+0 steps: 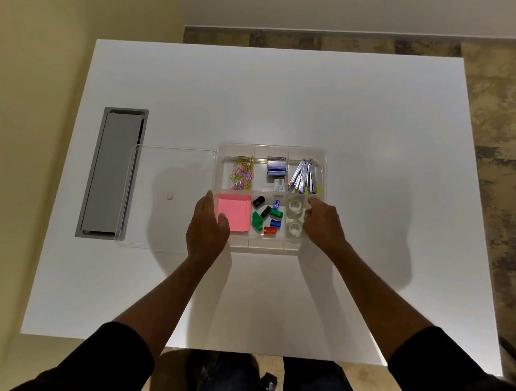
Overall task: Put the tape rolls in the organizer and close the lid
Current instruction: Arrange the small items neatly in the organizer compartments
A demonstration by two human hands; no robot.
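Note:
A clear plastic organizer (273,148) with six compartments sits mid-table. Two clear tape rolls lie in its near right compartment, one (295,205) behind the other (294,228). The clear lid (171,169) lies flat on the table to the organizer's left, with a small pink knob on it. My left hand (207,225) rests on the organizer's near left corner, thumb over the pink sticky notes (233,212). My right hand (321,224) hovers at the right edge of the tape compartment, fingers spread and holding nothing.
Other compartments hold coloured paper clips (241,173), staple boxes (275,168), silver staplers or clips (305,176) and small coloured sharpeners (267,215). A grey cable hatch (112,173) is set into the table at the left, partly under the lid.

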